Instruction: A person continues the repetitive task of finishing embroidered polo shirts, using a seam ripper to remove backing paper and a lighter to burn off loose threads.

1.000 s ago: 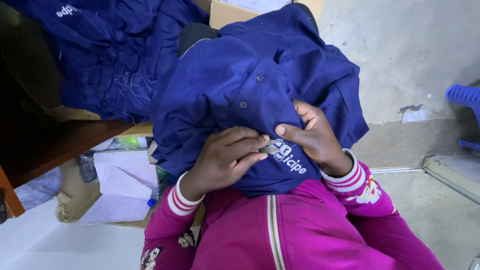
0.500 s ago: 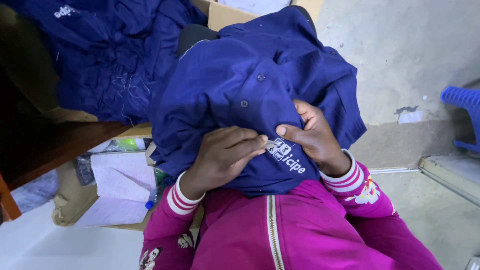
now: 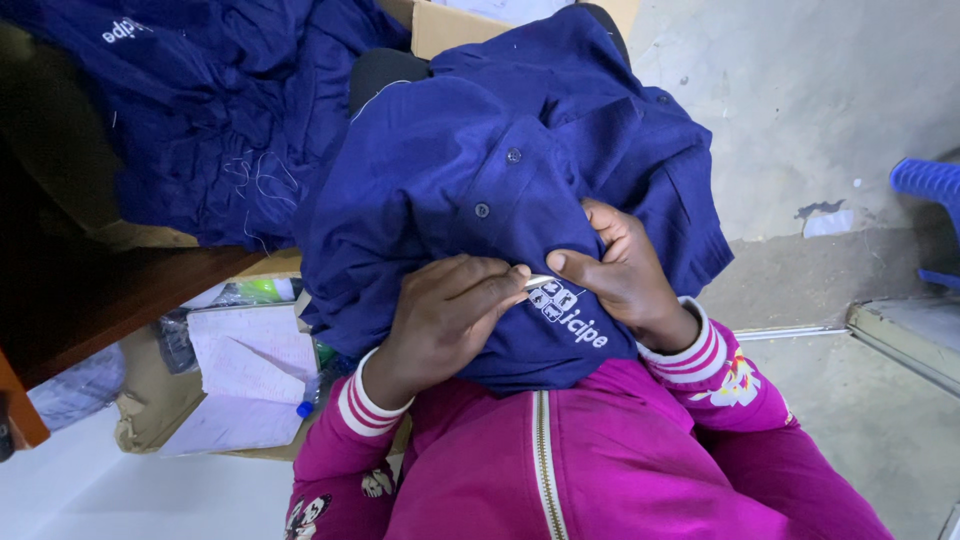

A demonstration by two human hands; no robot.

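Note:
A navy polo shirt (image 3: pixel 500 190) with buttons lies bunched on my lap, its white embroidered logo (image 3: pixel 568 312) facing up. My left hand (image 3: pixel 445 315) is closed around a small silvery metal tool (image 3: pixel 537 282), whose tip sits at the upper edge of the logo. My right hand (image 3: pixel 620 270) pinches the shirt fabric just right of the logo, with its thumb touching the tool's tip. I wear a magenta zip jacket (image 3: pixel 560 450) with striped cuffs.
A pile of more navy garments (image 3: pixel 200 110) lies on a wooden table (image 3: pixel 120 300) at the left. Beneath it are a bag with papers (image 3: pixel 240 370), and a cardboard box (image 3: pixel 450 25) stands behind. At the right are concrete floor and a blue plastic object (image 3: pixel 930 180).
My left fingers have edged toward the logo, and the silvery tool tip now shows between my two hands. The shirt has barely shifted.

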